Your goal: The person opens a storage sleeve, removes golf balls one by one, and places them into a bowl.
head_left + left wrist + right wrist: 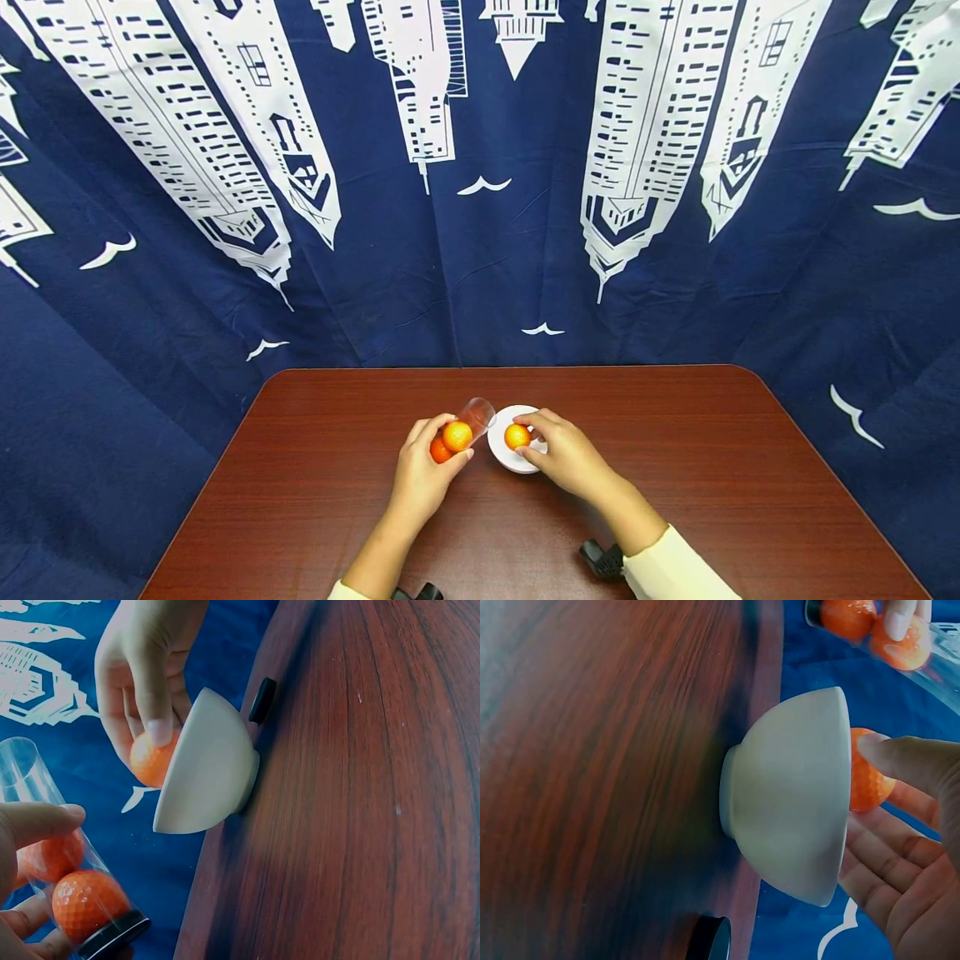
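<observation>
My left hand [422, 477] grips a clear plastic tube [478, 412], tilted, with two orange golf balls inside. One ball [88, 904] lies against the tube's black end cap [114, 935], the other beside it under my thumb. The tube's far end looks uncapped. To the right, a white bowl [791, 795] stands upright on the table. My right hand [568, 457] pinches a third orange golf ball [517, 436] between thumb and fingers at the bowl's rim. The bowl's inside is hidden in both wrist views.
A round black cap [262, 700] lies on the brown wooden table [360, 417] near the bowl, on my right hand's side. Behind the table hangs a dark blue cloth [480, 275] with white buildings and birds.
</observation>
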`<state>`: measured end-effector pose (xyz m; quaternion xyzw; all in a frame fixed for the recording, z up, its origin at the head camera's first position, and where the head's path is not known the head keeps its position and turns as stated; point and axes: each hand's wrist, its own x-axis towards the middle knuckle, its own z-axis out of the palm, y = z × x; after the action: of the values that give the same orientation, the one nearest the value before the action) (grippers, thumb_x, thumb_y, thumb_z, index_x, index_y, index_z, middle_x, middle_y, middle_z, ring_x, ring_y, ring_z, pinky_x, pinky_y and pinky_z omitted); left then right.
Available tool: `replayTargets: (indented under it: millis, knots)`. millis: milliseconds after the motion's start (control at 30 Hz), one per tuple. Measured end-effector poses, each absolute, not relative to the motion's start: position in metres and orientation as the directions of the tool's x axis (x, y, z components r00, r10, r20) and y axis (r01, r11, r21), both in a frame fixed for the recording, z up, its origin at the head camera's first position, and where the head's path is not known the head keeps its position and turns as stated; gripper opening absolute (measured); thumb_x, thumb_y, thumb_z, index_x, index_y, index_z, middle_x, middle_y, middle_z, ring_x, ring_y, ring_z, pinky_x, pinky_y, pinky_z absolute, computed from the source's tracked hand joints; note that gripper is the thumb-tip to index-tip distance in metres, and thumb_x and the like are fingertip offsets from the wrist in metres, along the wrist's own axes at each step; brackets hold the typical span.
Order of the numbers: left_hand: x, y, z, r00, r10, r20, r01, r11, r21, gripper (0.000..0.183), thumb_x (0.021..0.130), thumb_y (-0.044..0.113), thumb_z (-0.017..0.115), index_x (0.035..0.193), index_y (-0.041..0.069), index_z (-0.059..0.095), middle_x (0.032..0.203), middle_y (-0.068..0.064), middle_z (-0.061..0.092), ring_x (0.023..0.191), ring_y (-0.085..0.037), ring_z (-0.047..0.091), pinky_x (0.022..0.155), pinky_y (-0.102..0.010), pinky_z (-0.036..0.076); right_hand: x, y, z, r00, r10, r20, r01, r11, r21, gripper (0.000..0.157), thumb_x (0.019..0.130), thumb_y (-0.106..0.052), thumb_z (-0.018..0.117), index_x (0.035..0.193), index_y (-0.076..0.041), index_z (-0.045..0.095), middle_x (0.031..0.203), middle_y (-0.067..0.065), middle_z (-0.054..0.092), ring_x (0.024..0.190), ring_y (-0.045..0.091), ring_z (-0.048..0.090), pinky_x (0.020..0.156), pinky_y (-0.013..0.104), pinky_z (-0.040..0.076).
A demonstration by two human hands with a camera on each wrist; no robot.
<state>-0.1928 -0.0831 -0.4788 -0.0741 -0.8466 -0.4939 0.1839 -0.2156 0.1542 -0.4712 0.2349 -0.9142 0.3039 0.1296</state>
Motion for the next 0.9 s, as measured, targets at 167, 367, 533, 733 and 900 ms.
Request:
replayTargets:
  millis: [167,367,533,733,900]
  knots:
    - [-0.193,-0.083,-0.478,-0.924,-0.06,0.379,0.301,0.497,0.814,0.049,0.073,0.014,0.09,0.117,0.021,0.069,0.112,0.001,0.065,0.103,-0.017,0.063,0.091,-0.038,0.053,-0.221,0.151,-0.472,-0.853,-0.395,0.341,-0.513,0.751,-0.415,0.039,0.082,-0.013,0.082,0.119,-0.007,0.07,0.109,0.005,0.071,0.094,0.023,0.069,0.086,0.039,0.057]
    - [-0.192,-0.082,-0.478,-0.92,-0.062,0.386,0.307,0.496,0.812,0.05,0.072,0.014,0.091,0.117,0.022,0.069,0.111,0.002,0.065,0.102,-0.017,0.064,0.089,-0.037,0.052,-0.225,0.148,-0.472,-0.86,-0.415,0.296,-0.505,0.777,-0.377,0.039,0.08,-0.011,0.084,0.115,-0.004,0.07,0.11,0.008,0.071,0.098,0.023,0.069,0.091,0.042,0.056]
    - [-0.192,-0.082,-0.479,-0.92,-0.062,0.386,0.31,0.488,0.816,0.051,0.072,0.013,0.091,0.117,0.021,0.07,0.112,0.002,0.066,0.103,-0.017,0.064,0.09,-0.036,0.052,-0.227,0.147,-0.473,-0.844,-0.436,0.312,-0.527,0.78,-0.336,0.036,0.077,-0.008,0.085,0.11,-0.003,0.072,0.103,0.009,0.073,0.091,0.021,0.068,0.086,0.04,0.056]
    - [-0.191,-0.081,-0.478,-0.921,-0.063,0.384,0.308,0.485,0.818,0.051,0.071,0.011,0.091,0.117,0.021,0.07,0.112,0.001,0.066,0.103,-0.017,0.064,0.089,-0.035,0.052,-0.227,0.144,-0.473,-0.83,-0.468,0.304,-0.55,0.78,-0.299,0.034,0.075,-0.007,0.085,0.107,-0.004,0.072,0.098,0.01,0.073,0.087,0.022,0.069,0.082,0.039,0.056]
    - [-0.192,-0.081,-0.48,-0.918,-0.061,0.392,0.314,0.492,0.812,0.051,0.071,0.011,0.091,0.117,0.02,0.07,0.112,0.002,0.066,0.103,-0.017,0.064,0.089,-0.034,0.051,-0.227,0.143,-0.475,-0.838,-0.464,0.286,-0.538,0.788,-0.298,0.035,0.076,-0.009,0.085,0.107,-0.004,0.072,0.099,0.01,0.073,0.088,0.023,0.068,0.082,0.041,0.055]
